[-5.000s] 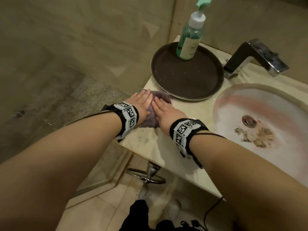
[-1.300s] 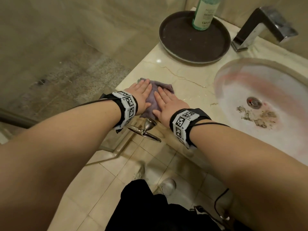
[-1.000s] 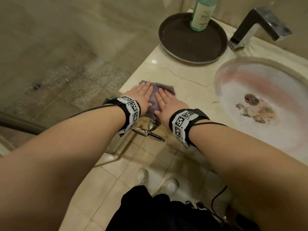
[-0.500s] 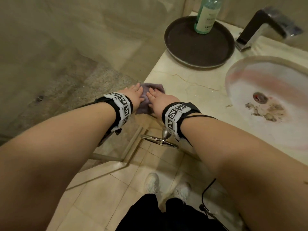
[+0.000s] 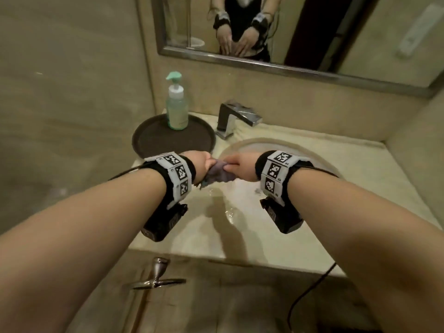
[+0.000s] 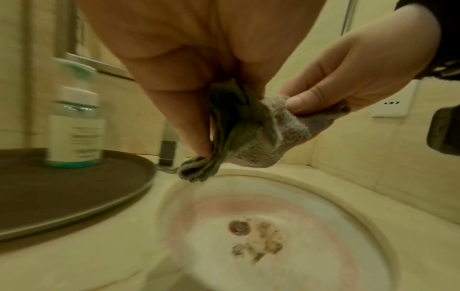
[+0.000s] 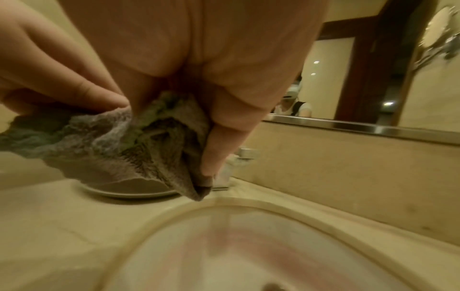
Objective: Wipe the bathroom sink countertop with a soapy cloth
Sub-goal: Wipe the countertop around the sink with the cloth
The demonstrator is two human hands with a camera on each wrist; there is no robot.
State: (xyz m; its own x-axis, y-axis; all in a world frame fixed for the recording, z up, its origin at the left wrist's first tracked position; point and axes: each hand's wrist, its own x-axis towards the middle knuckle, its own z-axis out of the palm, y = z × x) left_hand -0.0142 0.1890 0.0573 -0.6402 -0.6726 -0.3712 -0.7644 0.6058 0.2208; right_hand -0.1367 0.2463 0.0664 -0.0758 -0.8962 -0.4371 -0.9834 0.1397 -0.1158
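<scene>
The small purple-grey cloth [image 5: 217, 175] is bunched up and lifted off the beige marble countertop [image 5: 206, 227], above the left rim of the sink basin [image 6: 248, 226]. My left hand [image 5: 201, 168] grips its left end and my right hand [image 5: 236, 165] pinches its right end. In the left wrist view the cloth [image 6: 248, 137] hangs crumpled between both hands over the basin edge. In the right wrist view the cloth [image 7: 139, 143] droops from my fingers just above the counter. The counter in front of the basin looks wet.
A dark round tray [image 5: 153, 140] holds a green soap pump bottle [image 5: 177, 109] at the back left. A chrome faucet [image 5: 236, 117] stands behind the basin; brown debris [image 6: 259, 246] lies by the drain. A mirror [image 5: 300, 32] hangs above. A towel ring [image 5: 157, 277] sits below the front edge.
Both hands were flat on the cloth at the counter's left front corner. Now they have picked it up, bunched between them, and carried it right toward the basin. The head view has tilted up.
</scene>
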